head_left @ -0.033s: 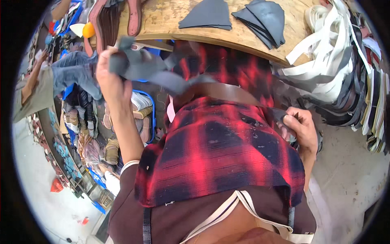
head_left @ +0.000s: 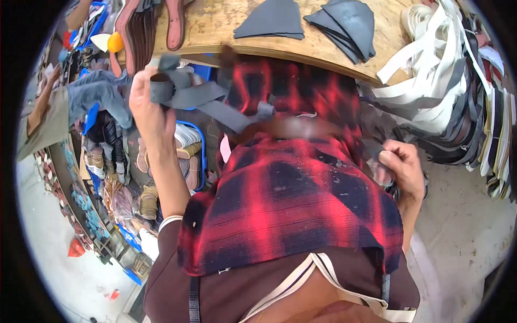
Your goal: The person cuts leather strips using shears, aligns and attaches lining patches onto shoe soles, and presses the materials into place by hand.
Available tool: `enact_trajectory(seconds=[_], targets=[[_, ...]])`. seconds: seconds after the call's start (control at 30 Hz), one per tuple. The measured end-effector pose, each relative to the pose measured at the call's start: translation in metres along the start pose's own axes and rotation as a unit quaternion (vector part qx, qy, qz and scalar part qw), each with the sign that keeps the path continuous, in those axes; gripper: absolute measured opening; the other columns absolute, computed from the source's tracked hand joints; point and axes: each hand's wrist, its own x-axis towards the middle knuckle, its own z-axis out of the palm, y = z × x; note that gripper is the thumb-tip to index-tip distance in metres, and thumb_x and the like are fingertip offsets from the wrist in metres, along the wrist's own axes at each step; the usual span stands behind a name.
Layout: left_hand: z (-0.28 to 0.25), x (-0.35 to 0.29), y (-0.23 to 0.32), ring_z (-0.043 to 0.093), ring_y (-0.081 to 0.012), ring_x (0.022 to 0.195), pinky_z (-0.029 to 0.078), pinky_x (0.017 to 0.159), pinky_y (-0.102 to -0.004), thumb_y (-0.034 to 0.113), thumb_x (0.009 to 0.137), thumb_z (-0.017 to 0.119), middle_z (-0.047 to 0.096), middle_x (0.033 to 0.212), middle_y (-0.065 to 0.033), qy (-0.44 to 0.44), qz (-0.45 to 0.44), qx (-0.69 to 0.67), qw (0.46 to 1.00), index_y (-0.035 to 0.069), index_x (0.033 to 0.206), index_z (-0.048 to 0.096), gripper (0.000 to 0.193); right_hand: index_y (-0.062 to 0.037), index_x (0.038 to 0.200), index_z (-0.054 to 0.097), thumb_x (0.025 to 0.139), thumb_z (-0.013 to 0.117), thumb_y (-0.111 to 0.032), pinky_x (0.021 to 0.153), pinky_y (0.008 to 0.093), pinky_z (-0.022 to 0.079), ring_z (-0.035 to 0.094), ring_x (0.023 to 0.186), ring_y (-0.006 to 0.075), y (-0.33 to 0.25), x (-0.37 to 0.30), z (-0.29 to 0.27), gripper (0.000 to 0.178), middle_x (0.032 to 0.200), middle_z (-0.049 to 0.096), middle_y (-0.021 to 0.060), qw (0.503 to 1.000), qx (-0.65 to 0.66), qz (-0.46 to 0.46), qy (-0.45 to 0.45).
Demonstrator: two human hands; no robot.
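Note:
My left hand [head_left: 148,102] is raised at the upper left, its fingers closed on a loosely coiled dark grey strip [head_left: 199,97]. From the coil the strip hangs in folds toward the middle of my lap. There a brown stretch of strip [head_left: 301,127], smeared by motion, crosses over the red-and-black plaid apron [head_left: 269,204]. Whether it is the same piece, showing its other face, I cannot tell for certain. On the right, my right hand [head_left: 401,167] is closed, thumb against fingers, with the blurred dark end of the strip at its fingertips.
Ahead stands a wooden table [head_left: 215,27] bearing stacked dark grey cut pieces [head_left: 344,27] and reddish-brown curved pieces [head_left: 175,24]. White strips [head_left: 431,81] hang at its right end. Blue baskets [head_left: 202,156] with sole-like pieces stand at left, near another person [head_left: 81,105].
The grey strip at my left hand has swung and loosened into clearer folds. The brown stretch has shifted and blurred. Both hands stay almost in place.

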Motion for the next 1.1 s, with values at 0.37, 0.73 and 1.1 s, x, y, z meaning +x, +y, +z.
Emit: enact_trajectory(seconds=[0.37,0.73,1.1], targets=[[-0.047,-0.008,-0.002,0.046,-0.0024,0.065,0.038,0.059,-0.0164,0.015,0.09,0.067,0.055,0.073,0.0034,0.107,0.236,0.393,0.882,0.002,0.083,0.058,0.017,0.0024,0.076,0.06,0.086,0.056,-0.012,0.039,0.0205,0.028,0.043,0.043,0.0056,-0.007,-0.052,-0.091,0.018,0.063,0.056,0.0018,0.96,-0.245,-0.096,0.093],[-0.017,-0.029,-0.081,0.054,-0.0188,0.068,0.043,0.067,-0.0314,0.032,0.093,0.058,0.056,0.07,-0.008,-0.222,-0.121,0.561,0.788,0.003,0.089,0.064,0.031,-0.0006,0.107,0.065,0.092,0.057,-0.011,0.057,0.0234,0.046,0.057,0.066,0.0091,0.004,0.02,-0.041,0.02,0.072,0.061,0.0032,0.893,-0.391,-0.147,0.165],[0.115,-0.097,-0.065,0.065,-0.033,0.061,0.051,0.055,-0.0422,0.075,0.069,0.059,0.063,0.063,-0.018,-0.485,0.036,0.6,0.635,0.0,0.068,0.065,0.076,0.0041,0.099,0.062,0.084,0.057,-0.006,0.055,0.0256,0.042,0.054,0.057,0.011,-0.02,0.001,-0.018,0.018,0.067,0.058,0.0064,0.879,-0.386,-0.207,0.187]])
